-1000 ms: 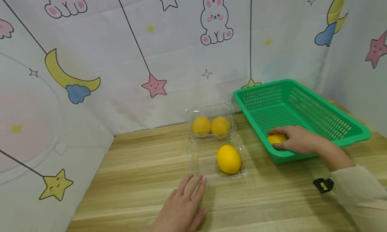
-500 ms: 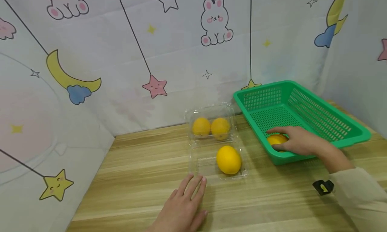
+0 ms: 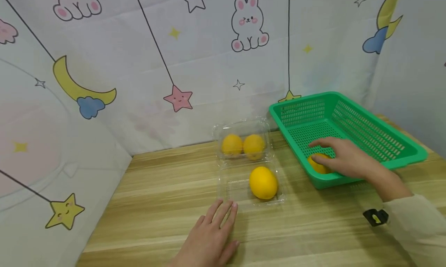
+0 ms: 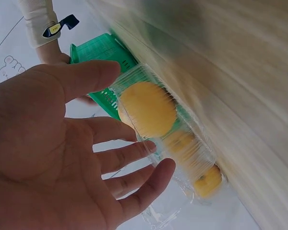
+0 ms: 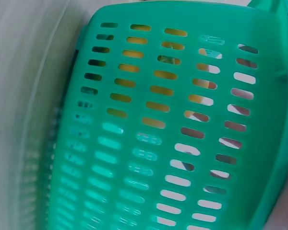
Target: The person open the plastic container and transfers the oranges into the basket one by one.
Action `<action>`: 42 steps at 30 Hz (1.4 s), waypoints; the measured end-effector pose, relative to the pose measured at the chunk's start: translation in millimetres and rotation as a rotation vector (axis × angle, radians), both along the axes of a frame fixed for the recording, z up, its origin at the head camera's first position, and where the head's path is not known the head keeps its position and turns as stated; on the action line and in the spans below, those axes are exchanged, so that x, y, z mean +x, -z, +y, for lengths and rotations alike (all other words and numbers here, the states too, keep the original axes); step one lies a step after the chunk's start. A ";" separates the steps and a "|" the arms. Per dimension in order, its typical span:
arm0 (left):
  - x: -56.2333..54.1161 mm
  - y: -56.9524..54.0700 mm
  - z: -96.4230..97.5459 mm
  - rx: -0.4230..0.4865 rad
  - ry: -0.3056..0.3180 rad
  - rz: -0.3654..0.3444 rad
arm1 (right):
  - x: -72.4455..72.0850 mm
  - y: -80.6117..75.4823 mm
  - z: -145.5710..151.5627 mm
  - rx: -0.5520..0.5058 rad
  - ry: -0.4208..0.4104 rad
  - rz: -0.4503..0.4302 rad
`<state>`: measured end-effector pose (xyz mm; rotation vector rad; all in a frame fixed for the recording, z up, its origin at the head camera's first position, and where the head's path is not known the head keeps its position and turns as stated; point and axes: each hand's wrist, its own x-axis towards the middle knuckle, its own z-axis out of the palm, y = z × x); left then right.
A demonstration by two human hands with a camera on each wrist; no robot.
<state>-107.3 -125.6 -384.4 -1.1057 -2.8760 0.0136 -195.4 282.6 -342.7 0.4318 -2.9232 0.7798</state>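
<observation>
Inside the near corner of a green plastic basket lies an orange. My right hand is over it, thumb and fingers spread apart, with the thumb overlapping the fruit. Through the basket's slotted wall, the right wrist view shows patches of the orange. Flat and relaxed, my left hand is near the front edge of a clear plastic clamshell box, holding nothing. One orange sits in the box's near half. Two more oranges show through the raised clear lid.
A wooden table bears everything. Behind it hangs a white printed curtain, close to the box and basket. A black wrist mount sits by the right sleeve.
My right hand has let go of the orange in the basket; its fingers have lifted and spread. The left hand, box and basket have stayed in place.
</observation>
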 end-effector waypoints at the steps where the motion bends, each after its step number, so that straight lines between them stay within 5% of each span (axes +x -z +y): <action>1: 0.1 0.1 0.1 -0.001 0.001 0.005 | 1.5 -2.2 -1.9 -0.004 0.019 0.020; 6: 0.2 1.5 0.2 0.011 -0.001 -0.001 | 9.2 -15.7 -22.3 -0.098 0.056 0.124; 14: 1.1 4.6 -2.0 0.038 -0.016 -0.048 | 16.7 -25.5 -73.2 -0.117 -0.033 0.205; 22: 1.3 6.0 -0.4 0.035 -0.029 -0.089 | 16.2 -20.2 -107.1 -0.089 -0.101 0.118; 28: 2.1 5.4 1.5 0.027 -0.038 -0.101 | 12.3 -9.6 -122.7 0.034 -0.122 0.014; 42: 3.0 6.4 0.6 0.076 -0.011 -0.060 | 12.8 6.4 -148.3 0.214 -0.101 0.034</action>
